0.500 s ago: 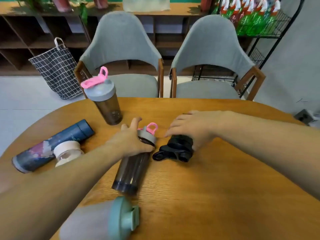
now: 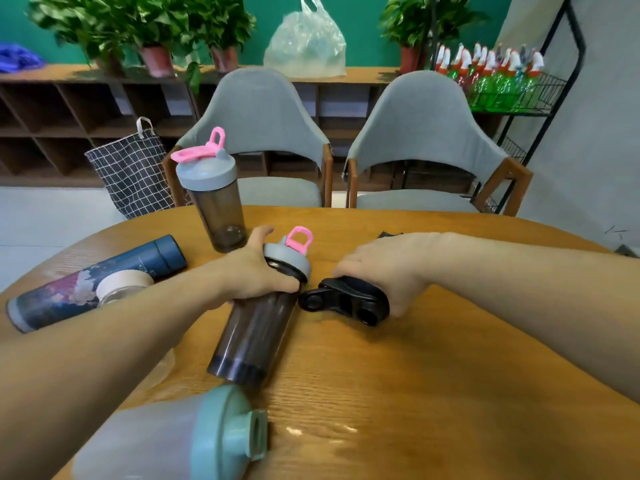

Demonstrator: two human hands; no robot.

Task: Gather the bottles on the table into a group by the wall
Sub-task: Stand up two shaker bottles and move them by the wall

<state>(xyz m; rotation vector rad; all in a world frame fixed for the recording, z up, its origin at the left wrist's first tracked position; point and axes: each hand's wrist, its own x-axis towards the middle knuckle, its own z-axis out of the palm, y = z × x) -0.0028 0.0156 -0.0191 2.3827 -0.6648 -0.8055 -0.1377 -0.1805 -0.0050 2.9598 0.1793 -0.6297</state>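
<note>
Gleaming wooden table (image 2: 450, 393), green wall (image 2: 363, 29)

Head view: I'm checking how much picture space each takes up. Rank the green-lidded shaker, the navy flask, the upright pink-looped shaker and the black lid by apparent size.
1. Green-lidded shaker, inflated by nearness to the camera and partly cut off.
2. Navy flask, lying down, partly hidden.
3. Upright pink-looped shaker; close to the flask, so that order is unsure.
4. Black lid.

Both my forearms reach forward, converging. My left hand (image 2: 258, 271) is wrapped fully round a grip, thumb raised (palm down). My right hand (image 2: 384, 266) is cupped downward, fingers (image 2: 398, 308) curled closed over its hold.
</note>
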